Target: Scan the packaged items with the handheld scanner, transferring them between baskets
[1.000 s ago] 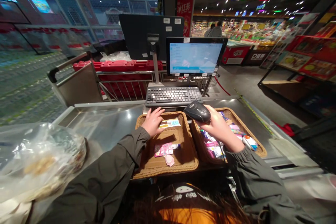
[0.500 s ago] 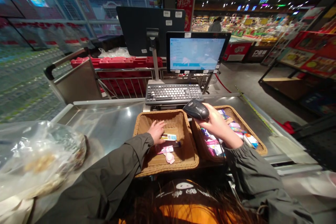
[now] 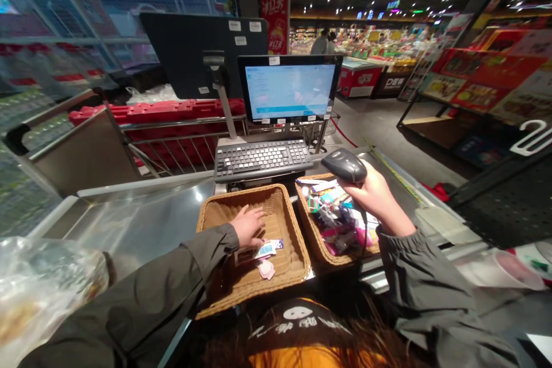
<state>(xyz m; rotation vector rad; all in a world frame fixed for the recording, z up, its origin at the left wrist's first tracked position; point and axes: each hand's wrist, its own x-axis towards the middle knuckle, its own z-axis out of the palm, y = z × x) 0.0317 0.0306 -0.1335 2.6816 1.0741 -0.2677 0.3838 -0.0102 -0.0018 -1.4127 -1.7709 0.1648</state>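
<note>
My right hand [image 3: 367, 190] is wrapped round the grip of a black barcode scanner [image 3: 345, 165], held above the right wicker basket [image 3: 309, 229]. That basket is heaped with small colourful packets [image 3: 334, 210]. Over the left wicker basket [image 3: 297, 253] hovers my left hand [image 3: 248, 225], its fingers apart and nothing seen in them. Just below its fingertips lie a few small flat packages [image 3: 268, 249] and a pink item [image 3: 266, 269] on the basket floor. Whether the left hand touches a package is hard to make out.
A keyboard [image 3: 263, 158] and a lit monitor [image 3: 291, 89] stand behind the baskets, with a second screen's dark back [image 3: 202, 52] beside them. On the metal counter [image 3: 142, 224] at left sits a clear plastic bag [image 3: 52, 282]. A plastic cup [image 3: 500, 269] lies at right.
The view has turned right. My left hand has lifted off a package with a barcode and its fingers have spread; that package now lies lower in the basket. The scanner stays in my right hand.
</note>
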